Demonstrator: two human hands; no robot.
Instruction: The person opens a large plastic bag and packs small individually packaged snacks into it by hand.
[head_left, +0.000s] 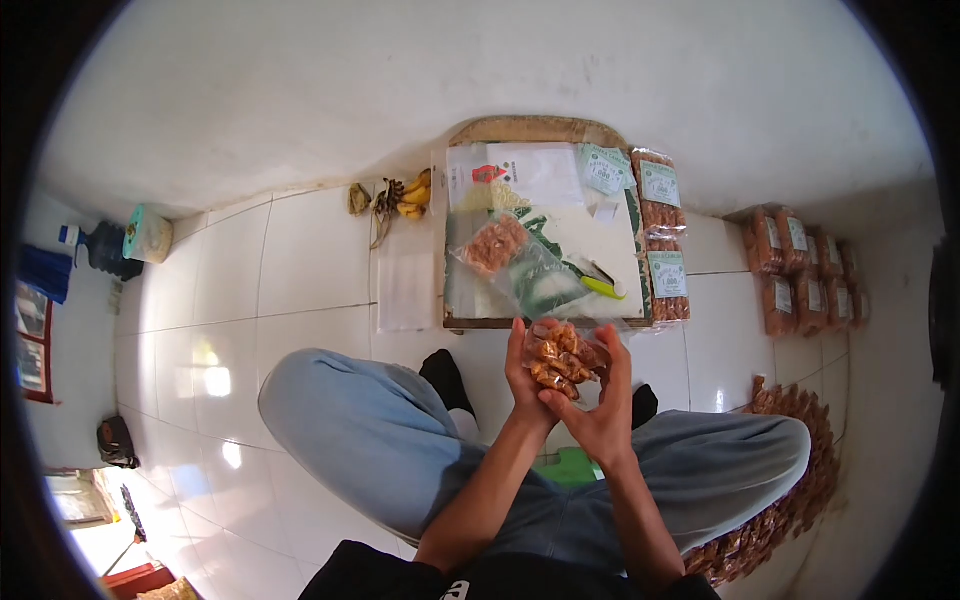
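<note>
The labels come first: the upper pack (660,205) and lower pack (669,287) along the counter's right edge each carry a pale, green-topped label with a figure that looks like "1.000"; the smaller print is too fine to read. A similar figure shows on the loose labels (606,170) at the counter's far right corner. A white sheet (540,170) beside them bears a red mark I cannot make out. The grouped packs (790,240) by the right wall also have labels, unreadable from here.

The left hand (526,372) and right hand (610,388) are cupped around a clear bag of brown snacks (562,360), pressing it from either side, just off the near edge of the counter (540,127). On the counter, another filled bag (494,246) and clear plastic (545,282) take up the middle, with a yellow-green cutter (603,288) beside the plastic. Bananas (412,200) lie on the floor to the left. A heap of small packets (805,425) spreads beyond the right knee (770,440).
</note>
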